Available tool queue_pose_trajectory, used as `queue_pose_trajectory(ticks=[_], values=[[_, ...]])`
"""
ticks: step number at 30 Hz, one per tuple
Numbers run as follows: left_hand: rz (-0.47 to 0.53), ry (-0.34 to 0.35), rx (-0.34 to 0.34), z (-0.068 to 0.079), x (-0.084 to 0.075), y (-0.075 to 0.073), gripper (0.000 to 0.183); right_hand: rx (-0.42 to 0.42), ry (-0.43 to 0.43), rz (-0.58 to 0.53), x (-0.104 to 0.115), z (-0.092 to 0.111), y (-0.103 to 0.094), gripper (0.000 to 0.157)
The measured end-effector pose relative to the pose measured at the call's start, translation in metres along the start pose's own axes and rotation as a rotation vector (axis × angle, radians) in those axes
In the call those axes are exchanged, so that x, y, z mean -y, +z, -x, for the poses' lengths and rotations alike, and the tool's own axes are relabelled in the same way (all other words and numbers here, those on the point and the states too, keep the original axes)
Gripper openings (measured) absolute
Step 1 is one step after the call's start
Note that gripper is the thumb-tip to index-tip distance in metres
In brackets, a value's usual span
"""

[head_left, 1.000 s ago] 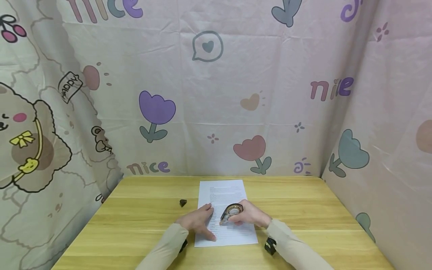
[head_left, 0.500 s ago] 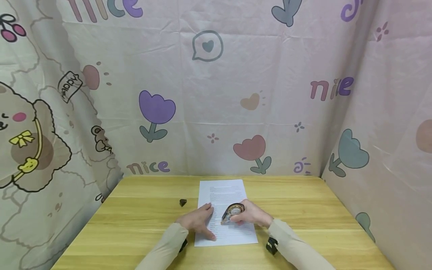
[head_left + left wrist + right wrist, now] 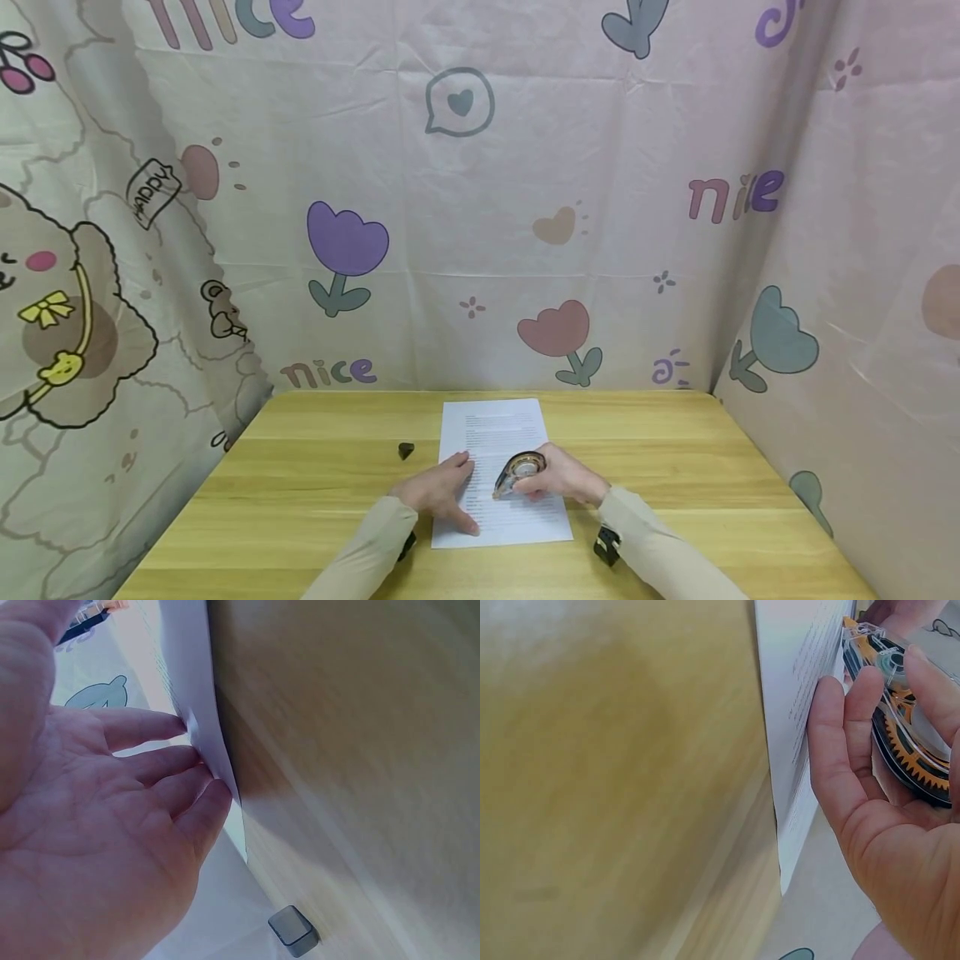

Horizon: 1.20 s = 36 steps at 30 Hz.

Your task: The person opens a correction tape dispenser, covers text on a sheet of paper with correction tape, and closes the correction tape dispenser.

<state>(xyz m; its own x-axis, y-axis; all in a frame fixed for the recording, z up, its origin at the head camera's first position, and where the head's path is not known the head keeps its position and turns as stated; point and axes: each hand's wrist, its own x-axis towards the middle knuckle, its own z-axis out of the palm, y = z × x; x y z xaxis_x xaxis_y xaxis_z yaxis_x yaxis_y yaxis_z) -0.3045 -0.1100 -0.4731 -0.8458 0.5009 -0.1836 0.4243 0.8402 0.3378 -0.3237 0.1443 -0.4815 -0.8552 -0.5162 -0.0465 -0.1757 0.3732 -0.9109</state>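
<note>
A printed sheet of paper (image 3: pixel 495 425) lies on the wooden table. My left hand (image 3: pixel 438 492) rests on its left side, thumb spread toward the lower part. In the left wrist view the straight fingers (image 3: pixel 161 761) touch the sheet near its edge. My right hand (image 3: pixel 562 477) grips a correction tape (image 3: pixel 522 468), its narrow tip down at the printed lines in the middle of the page. Orange gear teeth show through the clear case of the correction tape (image 3: pixel 911 754) in the right wrist view, where thumb and fingers hold it from both sides.
A small dark cap-like piece (image 3: pixel 406 450) lies on the table (image 3: pixel 322 467) left of the sheet; the left wrist view shows this translucent grey piece (image 3: pixel 294 930) too. A patterned curtain (image 3: pixel 450 208) hangs behind the table and along both sides.
My right hand has slid slightly to the right with the correction tape, its tip shifting along the printed lines. The left hand and the paper have stayed in place.
</note>
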Motion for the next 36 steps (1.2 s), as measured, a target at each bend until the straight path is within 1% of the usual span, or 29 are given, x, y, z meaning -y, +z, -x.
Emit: queue_pose_trajectory(ticks=[15, 30, 36], values=[[0.019, -0.001, 0.002, -0.0009, 0.0005, 0.0009, 0.110, -0.012, 0.014, -0.015, -0.0035, 0.0002, -0.0021, 0.018], [0.021, -0.024, 0.009, -0.0027, 0.0007, 0.0012, 0.111, -0.008, -0.013, -0.002, -0.0055, 0.0021, -0.0033, 0.014], [0.026, -0.025, 0.012, -0.0021, 0.0002, 0.0006, 0.111, 0.004, -0.009, -0.023, -0.0041, 0.0038, -0.0031, 0.017]])
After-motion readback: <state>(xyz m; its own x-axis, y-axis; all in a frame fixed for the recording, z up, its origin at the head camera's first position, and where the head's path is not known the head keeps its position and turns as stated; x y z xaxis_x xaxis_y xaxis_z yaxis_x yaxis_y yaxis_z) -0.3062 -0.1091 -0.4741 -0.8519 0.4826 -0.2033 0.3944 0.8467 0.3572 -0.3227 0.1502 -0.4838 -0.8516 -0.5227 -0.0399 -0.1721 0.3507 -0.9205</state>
